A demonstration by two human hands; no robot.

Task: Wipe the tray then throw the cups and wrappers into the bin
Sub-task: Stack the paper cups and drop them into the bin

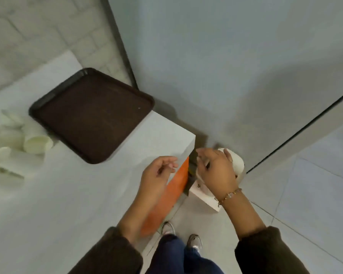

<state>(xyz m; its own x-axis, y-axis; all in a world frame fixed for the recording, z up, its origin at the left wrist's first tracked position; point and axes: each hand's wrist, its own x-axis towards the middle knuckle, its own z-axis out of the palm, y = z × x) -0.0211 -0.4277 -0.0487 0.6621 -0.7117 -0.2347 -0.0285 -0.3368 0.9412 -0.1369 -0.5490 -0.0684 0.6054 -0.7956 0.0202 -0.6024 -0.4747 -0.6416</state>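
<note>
White table [71, 194] is filling the left side, with grey wall behind and pale floor tiles [315, 190] lying open to the right. One brown tray [91, 115] is sitting bare near the table's far corner, its right corner reaching almost to the edge. Paper cups [18, 139] are lying tumbled in a pile on the table left of the tray, at least five, though blur is making an exact count impossible; the nearest is touching the tray's rim. The left hand [158, 173] is hovering over the table's near right edge, fingers loosely curled and gripping nothing. The right hand [216, 167], wearing one beaded bracelet [229, 195], is grasping one white cup [235, 161] off the table's corner, directly over a white bin [204, 196] standing on the floor beside the table's orange side panel [172, 190]. Two shoes [194, 241] are standing in the gap between table and bin.
</note>
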